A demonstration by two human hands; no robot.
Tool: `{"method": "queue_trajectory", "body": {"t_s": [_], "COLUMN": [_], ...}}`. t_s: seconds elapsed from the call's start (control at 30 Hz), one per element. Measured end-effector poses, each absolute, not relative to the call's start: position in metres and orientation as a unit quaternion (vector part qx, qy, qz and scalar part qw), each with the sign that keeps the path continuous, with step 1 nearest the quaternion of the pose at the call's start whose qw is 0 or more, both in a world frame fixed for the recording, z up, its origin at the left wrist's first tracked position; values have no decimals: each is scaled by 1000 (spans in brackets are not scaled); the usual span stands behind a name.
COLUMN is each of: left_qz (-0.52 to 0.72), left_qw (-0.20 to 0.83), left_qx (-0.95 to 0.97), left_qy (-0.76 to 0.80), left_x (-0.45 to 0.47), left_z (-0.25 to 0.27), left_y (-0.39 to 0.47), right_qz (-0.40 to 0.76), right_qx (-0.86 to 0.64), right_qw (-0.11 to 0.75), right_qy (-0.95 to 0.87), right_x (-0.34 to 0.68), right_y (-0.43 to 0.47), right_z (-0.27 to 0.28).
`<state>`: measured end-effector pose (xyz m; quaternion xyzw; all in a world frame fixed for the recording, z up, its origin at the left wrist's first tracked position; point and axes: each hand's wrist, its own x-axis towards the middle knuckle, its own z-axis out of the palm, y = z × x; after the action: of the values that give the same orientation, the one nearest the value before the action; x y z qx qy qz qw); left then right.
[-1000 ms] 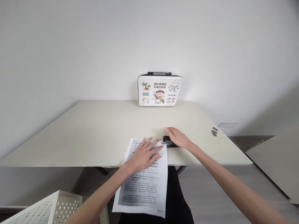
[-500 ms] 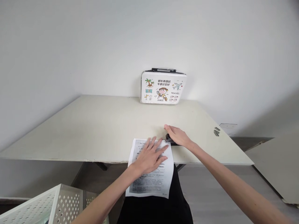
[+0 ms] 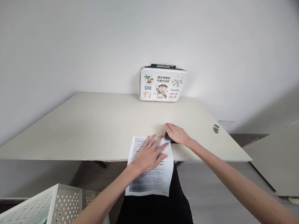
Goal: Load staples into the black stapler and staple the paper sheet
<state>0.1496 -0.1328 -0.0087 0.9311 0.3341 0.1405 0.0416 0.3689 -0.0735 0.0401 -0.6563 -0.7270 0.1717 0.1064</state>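
Note:
My left hand [image 3: 150,155] lies flat with fingers spread on a printed sheet of paper [image 3: 149,182]. The sheet's upper part rests on the table, and its lower part hangs over the front edge above my lap. At the sheet's top right corner sits a black stapler [image 3: 167,137], its jaw over the paper's edge. My right hand [image 3: 177,133] is closed over the stapler's top and hides most of it. Whether more than one sheet is stacked there, I cannot tell.
A white cartoon-printed case [image 3: 163,84] stands at the table's back against the wall. Several strips of staples [image 3: 216,128] lie near the right edge of the white table [image 3: 93,124]. A white perforated basket [image 3: 66,205] stands at lower left.
My right hand sits slightly lower over the stapler, as if pressed down on it. My left hand stays on the paper. The whole view has shifted a little.

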Motion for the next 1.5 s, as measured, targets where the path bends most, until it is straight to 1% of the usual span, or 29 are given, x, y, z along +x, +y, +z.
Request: {"method": "queue_trajectory", "body": {"t_s": [0.37, 0.83, 1.1, 1.33, 1.5], "left_qz": [146, 133, 151, 121, 136], "left_qw": [43, 40, 39, 59, 59], "left_qx": [931, 930, 928, 929, 927], "left_qy": [330, 341, 337, 345, 343], "left_x": [150, 150, 151, 153, 153], "left_z": [-9, -6, -11, -5, -7], "left_y": [-133, -134, -133, -134, -134], "right_qz": [161, 185, 176, 172, 170], "right_qx": [-633, -628, -642, -641, -639], "right_qw": [91, 118, 104, 95, 93], "right_qy": [-752, -746, -739, -742, -744], "right_x": [369, 382, 377, 375, 375], "right_y": [-71, -68, -69, -69, -69], "right_z": [39, 42, 41, 41, 40]}}
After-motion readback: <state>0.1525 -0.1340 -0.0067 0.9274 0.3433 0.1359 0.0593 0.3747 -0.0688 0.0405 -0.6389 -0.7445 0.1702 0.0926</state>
